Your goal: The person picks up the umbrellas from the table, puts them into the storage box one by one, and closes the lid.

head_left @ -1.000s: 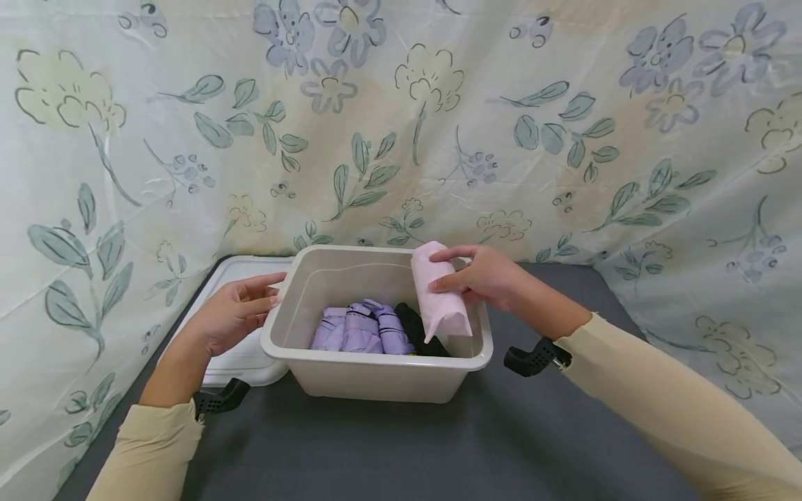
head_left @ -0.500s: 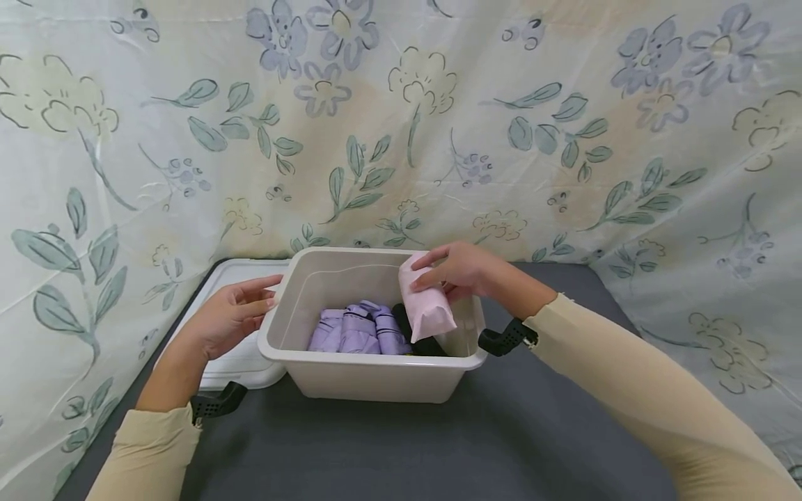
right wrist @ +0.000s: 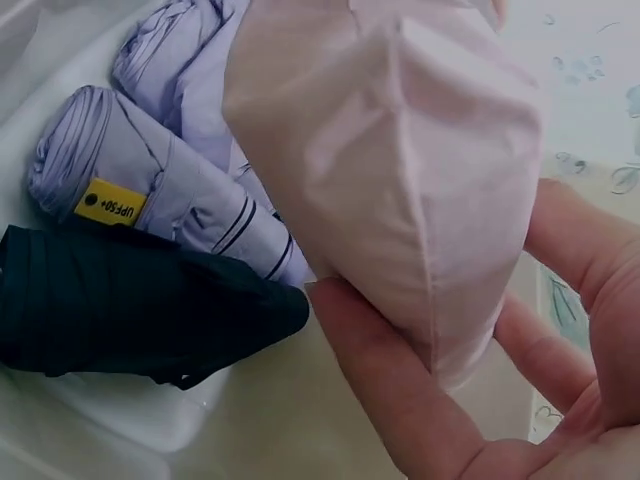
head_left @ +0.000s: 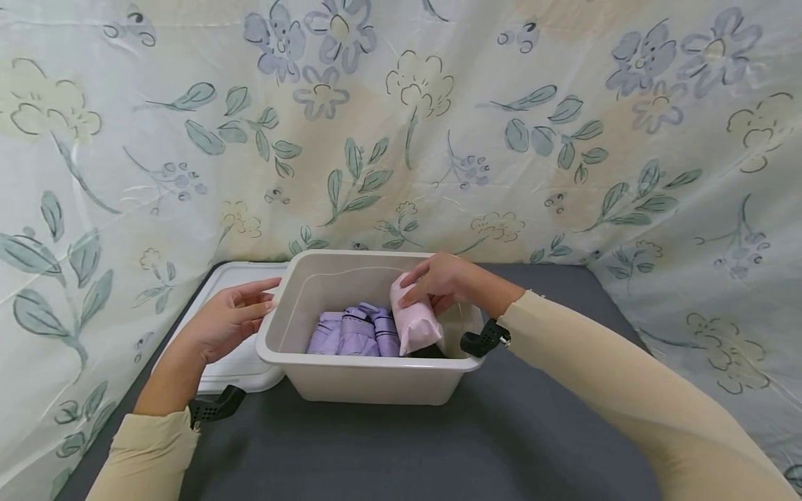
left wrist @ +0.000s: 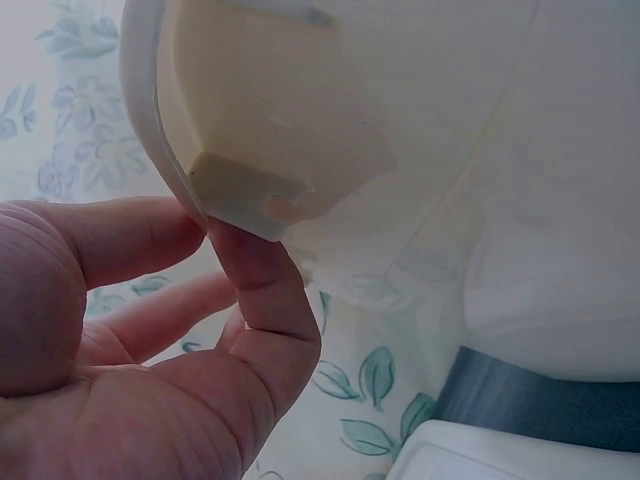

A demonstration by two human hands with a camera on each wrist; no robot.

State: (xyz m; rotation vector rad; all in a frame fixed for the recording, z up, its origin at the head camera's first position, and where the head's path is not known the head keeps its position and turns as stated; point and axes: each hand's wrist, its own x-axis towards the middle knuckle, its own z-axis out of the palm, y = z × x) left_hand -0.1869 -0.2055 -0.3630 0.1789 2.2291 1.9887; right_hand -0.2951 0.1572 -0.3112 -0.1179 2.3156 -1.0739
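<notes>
Two hands: both at the beige plastic tub (head_left: 370,379) that stands on the dark grey tabletop (head_left: 438,445), one at each end of it.
Right hand (head_left: 441,278): curled around the pale pink folded umbrella in its fabric sleeve (head_left: 413,320), fingers over the top and thumb underneath, as the right wrist view shows at close range (right wrist: 400,190).
Pink umbrella position: inside the tub at its right end, tilted, its lower end down among the other contents and its upper end near the rim.
Left hand (head_left: 228,320): fingers fairly straight, resting against the tub's left end; in the left wrist view a fingertip (left wrist: 245,255) touches the underside of the rim's moulded handle (left wrist: 250,190), with nothing gripped.
Tub contents: two lilac folded umbrellas with dark stripes (head_left: 357,334) lying side by side on the bottom, one bearing a small yellow tag (right wrist: 110,203); a black folded umbrella (right wrist: 140,315) lies beside them, just below the pink one.
Beside the tub: a white plastic lid (head_left: 234,320) lying flat on the table to the left, under the left hand.
Backdrop: a pale floral-print cloth (head_left: 401,125) hanging behind and around the table.
Sleeves: cream long sleeves (head_left: 626,390) on both arms, black wrist mounts at the cuffs.
</notes>
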